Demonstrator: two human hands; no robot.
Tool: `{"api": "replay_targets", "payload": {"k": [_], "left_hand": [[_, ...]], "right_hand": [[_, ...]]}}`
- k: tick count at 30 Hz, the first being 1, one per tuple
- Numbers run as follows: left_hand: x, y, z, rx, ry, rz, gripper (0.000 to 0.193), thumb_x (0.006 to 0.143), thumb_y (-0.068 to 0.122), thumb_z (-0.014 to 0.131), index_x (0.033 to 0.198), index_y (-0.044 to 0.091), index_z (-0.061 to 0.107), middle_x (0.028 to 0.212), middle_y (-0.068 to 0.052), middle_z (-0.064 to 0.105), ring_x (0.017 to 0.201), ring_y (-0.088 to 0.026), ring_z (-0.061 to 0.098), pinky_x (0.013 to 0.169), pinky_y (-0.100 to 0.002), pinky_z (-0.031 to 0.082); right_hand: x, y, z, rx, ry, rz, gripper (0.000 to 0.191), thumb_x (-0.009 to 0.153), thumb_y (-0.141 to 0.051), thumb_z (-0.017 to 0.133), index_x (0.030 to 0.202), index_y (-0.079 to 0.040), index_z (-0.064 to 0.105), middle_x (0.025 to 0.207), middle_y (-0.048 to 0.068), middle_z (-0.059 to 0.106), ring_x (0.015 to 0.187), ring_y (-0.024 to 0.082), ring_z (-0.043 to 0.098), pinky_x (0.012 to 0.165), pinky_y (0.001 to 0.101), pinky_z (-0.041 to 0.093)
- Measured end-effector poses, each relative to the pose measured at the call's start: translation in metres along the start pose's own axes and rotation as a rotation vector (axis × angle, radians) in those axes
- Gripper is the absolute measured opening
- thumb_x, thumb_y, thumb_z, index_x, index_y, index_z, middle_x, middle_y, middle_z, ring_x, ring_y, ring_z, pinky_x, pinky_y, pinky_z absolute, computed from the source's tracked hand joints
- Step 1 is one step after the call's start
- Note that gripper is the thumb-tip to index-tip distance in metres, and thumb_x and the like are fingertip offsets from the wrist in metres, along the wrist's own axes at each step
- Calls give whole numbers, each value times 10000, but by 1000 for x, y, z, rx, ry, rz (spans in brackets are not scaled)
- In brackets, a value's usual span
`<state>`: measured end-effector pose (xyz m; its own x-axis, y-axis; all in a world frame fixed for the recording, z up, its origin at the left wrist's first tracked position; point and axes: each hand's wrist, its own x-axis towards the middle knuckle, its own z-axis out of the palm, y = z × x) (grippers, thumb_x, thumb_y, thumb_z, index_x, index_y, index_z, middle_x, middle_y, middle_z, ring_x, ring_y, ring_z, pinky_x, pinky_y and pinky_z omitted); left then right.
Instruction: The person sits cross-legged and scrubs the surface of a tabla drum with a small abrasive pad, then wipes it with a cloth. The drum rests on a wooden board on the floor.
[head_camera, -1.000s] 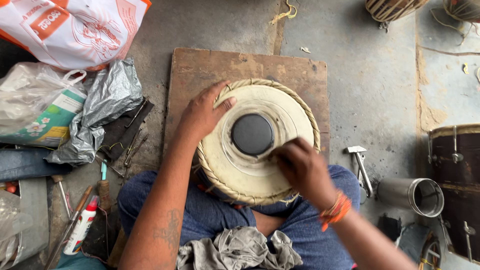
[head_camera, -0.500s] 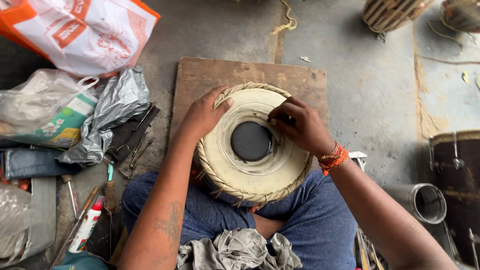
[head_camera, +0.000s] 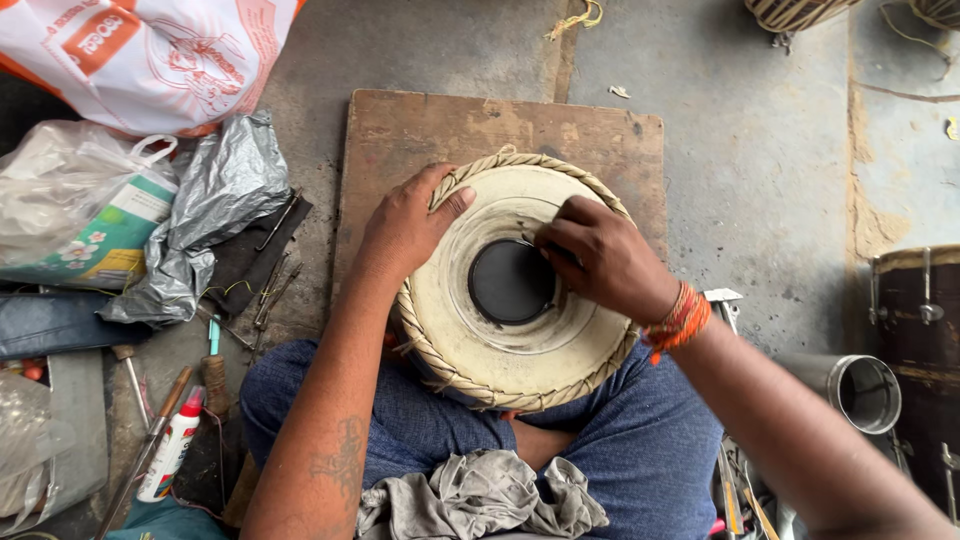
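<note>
1. Here, head view: drum (head_camera: 500, 350) rests in the lap, its far edge over the near edge of the wooden board (head_camera: 400, 130).
2. Left hand (head_camera: 405, 230) clasps the braided rim; right hand (head_camera: 600, 255), fingers bunched, presses beside the black patch (head_camera: 510, 282).
3. Patch looks complete; the skin appears marked, work unfinished.

A grey concrete floor (head_camera: 760, 150) is carrying a wooden board (head_camera: 420, 130), plastic bags (head_camera: 150, 60), scattered hand tools (head_camera: 265, 285), a glue bottle (head_camera: 170, 450), a metal cylinder (head_camera: 860, 385) and rope scraps (head_camera: 575, 20).
</note>
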<state>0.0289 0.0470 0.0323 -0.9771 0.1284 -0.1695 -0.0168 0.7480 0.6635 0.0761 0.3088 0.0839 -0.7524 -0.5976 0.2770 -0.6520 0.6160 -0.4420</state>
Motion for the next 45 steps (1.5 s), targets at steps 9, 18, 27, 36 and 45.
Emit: {"api": "replay_targets", "payload": {"k": [9,18,27,36,45], "left_hand": [[10,-4,1,-5,50,37,686,950,655,519,1418,156,561,1381,-133,637,1263,-360,607,1020,-502,485],[11,-6,-2,123,317,262,687,886,551,638,1351,50,570,1348,-235,603,1212,-424,571,896,-508,482],[2,-16,2,-98,119,174,635,981,555,586,1422,99,554,1387,-174,632,1300,-364,589,1051,-464,481],[-9,-7,-4,-20,118,36,651,957,605,576,1347,85,616,1328,-180,663,1232,-365,633,1003,-481,507],[-10,0,-6,28,180,-43,652,951,625,586,1317,89,646,1247,-203,695,1182,-399,647,964,-501,519]], "right_hand": [[-66,-60,34,79,314,316,138,902,-128,736,1034,-89,726,974,98,661,847,280,701,710,385,565],[-30,6,7,118,317,245,142,915,-132,763,1050,-90,745,992,106,654,829,278,700,713,367,555],[14,4,2,62,37,-1,166,900,-151,741,1046,-71,737,986,109,629,874,296,654,768,412,555],[-25,-16,3,-29,67,80,164,889,-135,729,1026,-46,708,948,126,619,841,315,640,728,425,548],[-61,-55,31,127,389,445,123,895,-140,735,1007,-88,741,953,94,670,783,272,703,697,372,555]]}}
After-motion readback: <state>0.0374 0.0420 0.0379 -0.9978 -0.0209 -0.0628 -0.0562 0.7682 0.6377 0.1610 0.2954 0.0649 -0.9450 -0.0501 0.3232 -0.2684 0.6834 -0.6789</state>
